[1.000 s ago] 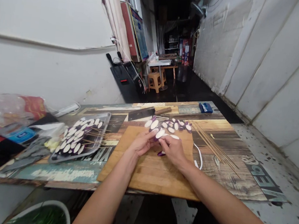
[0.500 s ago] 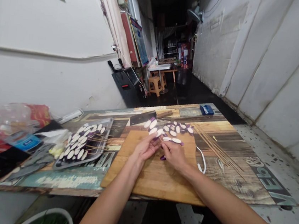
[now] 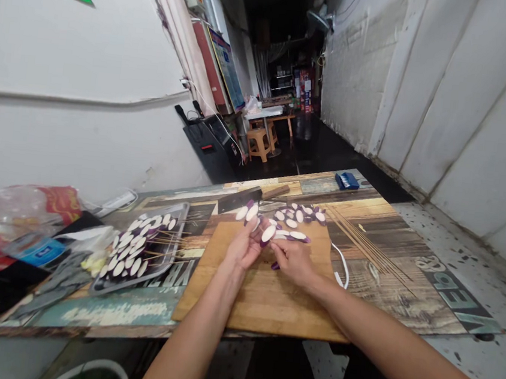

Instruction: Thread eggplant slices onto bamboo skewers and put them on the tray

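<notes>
Over a wooden cutting board (image 3: 263, 302), my left hand (image 3: 242, 250) grips a skewer threaded with white, purple-skinned eggplant slices (image 3: 250, 213). My right hand (image 3: 293, 259) is closed beside it, pinching the skewer's near end just below the last slice (image 3: 269, 233). A loose purple piece (image 3: 275, 266) lies on the board under my right hand. More cut eggplant slices (image 3: 298, 215) are heaped at the board's far edge.
A metal tray (image 3: 174, 247) on the left holds several finished eggplant skewers. Bare bamboo skewers (image 3: 360, 240) lie to the right, with a white cable (image 3: 342, 265). A cleaver (image 3: 245, 198) rests behind the board. Plastic bags (image 3: 19, 219) crowd the far left; a blue object (image 3: 347, 180) sits at the far edge.
Both hands stayed together on the skewer and shifted slightly. The skewer's slices have tilted up and left. The camera view drifted a little.
</notes>
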`<action>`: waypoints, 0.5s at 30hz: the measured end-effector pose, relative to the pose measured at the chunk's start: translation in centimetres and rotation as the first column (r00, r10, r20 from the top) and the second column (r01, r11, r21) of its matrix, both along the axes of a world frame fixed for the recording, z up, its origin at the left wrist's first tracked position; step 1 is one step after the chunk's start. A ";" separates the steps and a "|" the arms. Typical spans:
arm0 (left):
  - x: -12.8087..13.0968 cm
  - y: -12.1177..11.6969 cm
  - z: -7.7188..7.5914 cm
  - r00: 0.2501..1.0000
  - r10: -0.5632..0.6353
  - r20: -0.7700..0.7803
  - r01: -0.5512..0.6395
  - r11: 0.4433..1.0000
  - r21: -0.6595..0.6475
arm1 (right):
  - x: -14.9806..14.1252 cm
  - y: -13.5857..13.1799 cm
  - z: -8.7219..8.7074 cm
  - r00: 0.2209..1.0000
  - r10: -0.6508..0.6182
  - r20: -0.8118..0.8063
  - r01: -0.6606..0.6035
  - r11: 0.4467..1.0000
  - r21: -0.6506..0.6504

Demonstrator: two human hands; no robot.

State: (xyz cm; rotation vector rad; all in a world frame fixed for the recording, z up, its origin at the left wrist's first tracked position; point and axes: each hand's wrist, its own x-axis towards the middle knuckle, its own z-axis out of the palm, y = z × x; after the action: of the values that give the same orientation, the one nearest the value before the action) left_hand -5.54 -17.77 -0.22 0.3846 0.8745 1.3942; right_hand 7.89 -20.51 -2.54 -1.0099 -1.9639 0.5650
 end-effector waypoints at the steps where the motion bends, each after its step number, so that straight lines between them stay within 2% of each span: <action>1: 0.1 -0.1 -0.1 1.000 -0.003 -0.006 0.003 1.000 -0.007 | 0.0 0.0 -0.1 1.000 -0.001 0.004 0.001 1.000 0.000; 7: 0.5 -0.3 -0.1 0.988 -0.151 -0.022 0.151 0.988 0.036 | 0.0 0.4 -0.3 0.999 -0.036 -0.013 0.036 0.999 0.013; 9: 0.1 0.1 0.2 0.994 -0.108 0.002 0.108 0.993 0.052 | 0.0 0.4 -0.4 1.000 -0.023 -0.019 0.024 1.000 0.011; 13: -0.5 0.8 0.3 0.992 0.123 -0.002 -0.123 0.990 0.073 | 0.1 0.2 -0.3 0.999 0.044 -0.001 -0.044 0.999 -0.011; 15: -0.4 0.9 0.1 0.991 0.132 -0.031 -0.130 0.990 0.061 | 0.1 0.2 -0.3 0.999 0.054 0.002 -0.054 0.998 -0.021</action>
State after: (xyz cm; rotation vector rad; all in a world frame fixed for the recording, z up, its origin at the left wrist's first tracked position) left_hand -5.95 -16.89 -0.12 0.4037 0.9018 1.5410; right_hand 7.98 -20.30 -2.87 -0.9728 -1.9963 0.6153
